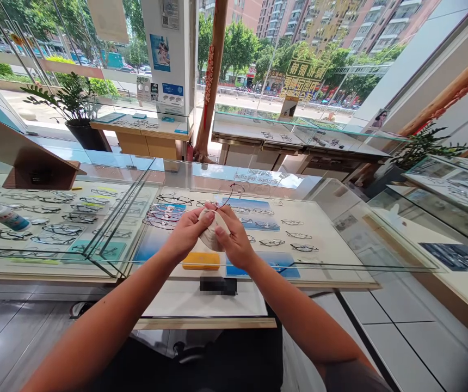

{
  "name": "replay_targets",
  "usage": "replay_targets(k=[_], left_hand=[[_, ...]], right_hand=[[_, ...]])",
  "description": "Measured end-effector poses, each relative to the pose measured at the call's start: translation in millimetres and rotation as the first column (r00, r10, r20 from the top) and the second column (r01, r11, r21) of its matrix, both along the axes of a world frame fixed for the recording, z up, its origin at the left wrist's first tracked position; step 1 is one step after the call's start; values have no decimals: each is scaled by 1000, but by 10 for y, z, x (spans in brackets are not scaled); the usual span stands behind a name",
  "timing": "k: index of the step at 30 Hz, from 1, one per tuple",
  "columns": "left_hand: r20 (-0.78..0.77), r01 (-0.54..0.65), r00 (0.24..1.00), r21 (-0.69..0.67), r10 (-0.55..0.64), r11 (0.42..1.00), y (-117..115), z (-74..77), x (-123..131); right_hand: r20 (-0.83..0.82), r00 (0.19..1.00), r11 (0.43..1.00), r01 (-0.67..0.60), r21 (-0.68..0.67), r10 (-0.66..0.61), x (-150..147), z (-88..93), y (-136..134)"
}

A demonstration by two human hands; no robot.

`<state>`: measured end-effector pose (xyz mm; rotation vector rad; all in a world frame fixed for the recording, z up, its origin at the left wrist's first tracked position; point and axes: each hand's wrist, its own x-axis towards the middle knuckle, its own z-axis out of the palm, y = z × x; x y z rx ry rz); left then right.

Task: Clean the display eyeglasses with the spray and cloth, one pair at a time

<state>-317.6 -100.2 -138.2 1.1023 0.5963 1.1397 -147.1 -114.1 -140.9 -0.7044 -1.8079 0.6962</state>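
Over the glass display counter, my left hand [187, 231] and my right hand [236, 239] are closed together around a bunched off-white cloth [209, 237]. A thin, dark reddish eyeglasses frame [231, 188] sticks up beyond my fingertips. The rest of the glasses is hidden by the cloth and my fingers, so I cannot tell which hand bears them. Inside the counter, beneath my hands, lie rows of eyeglasses [298, 235] on a pale base with blue cards. A yellow case [200, 261] and a black case [218, 286] lie below my wrists.
To the left, a white spray bottle [7, 215] is tilted over the neighbouring glass case, near a brown wooden stand [34, 158]. The counter's glass front edge [332, 267] runs across under my forearms. More showcases [258, 133] stand by the window, with a potted plant [74, 103].
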Motion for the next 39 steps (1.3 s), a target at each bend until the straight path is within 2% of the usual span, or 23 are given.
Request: replay_targets(k=[8, 11, 13, 17, 21, 24, 29, 32, 35, 39], left_hand=[[-80, 116, 991, 85, -110, 990, 113, -21, -132], [-155, 200, 971, 100, -184, 975, 128, 14, -204], [-196, 216, 961, 99, -194, 971, 112, 57, -227], [-201, 134, 974, 120, -108, 984, 54, 117, -172], [-141, 4, 990, 129, 14, 992, 28, 83, -66], [-123, 1, 992, 119, 14, 993, 53, 48, -55], [-195, 150, 973, 151, -119, 977, 123, 75, -166], [-246, 228, 951, 142, -189, 963, 125, 99, -207], [-269, 189, 952, 154, -143, 970, 100, 100, -186], [-266, 36, 964, 210, 22, 977, 61, 98, -103]], right_hand=[[-73, 997, 999, 4, -37, -7, 57, 8, 85], [-104, 995, 997, -1, -75, -7, 80, -1, 121], [-124, 992, 995, -16, -93, 5, 82, 2, 118], [-132, 991, 996, -30, -84, 19, 46, 10, 66], [-118, 993, 1000, -5, -11, 3, -9, -10, 25], [-109, 994, 1000, -5, -12, 4, -19, -18, 30], [-195, 981, 984, -20, -175, -15, 28, -12, 97], [-304, 953, 946, -102, -308, 3, 54, -18, 141], [-365, 931, 922, -151, -357, 11, 50, -20, 150], [-293, 956, 963, -87, -256, 8, 3, 1, 93]])
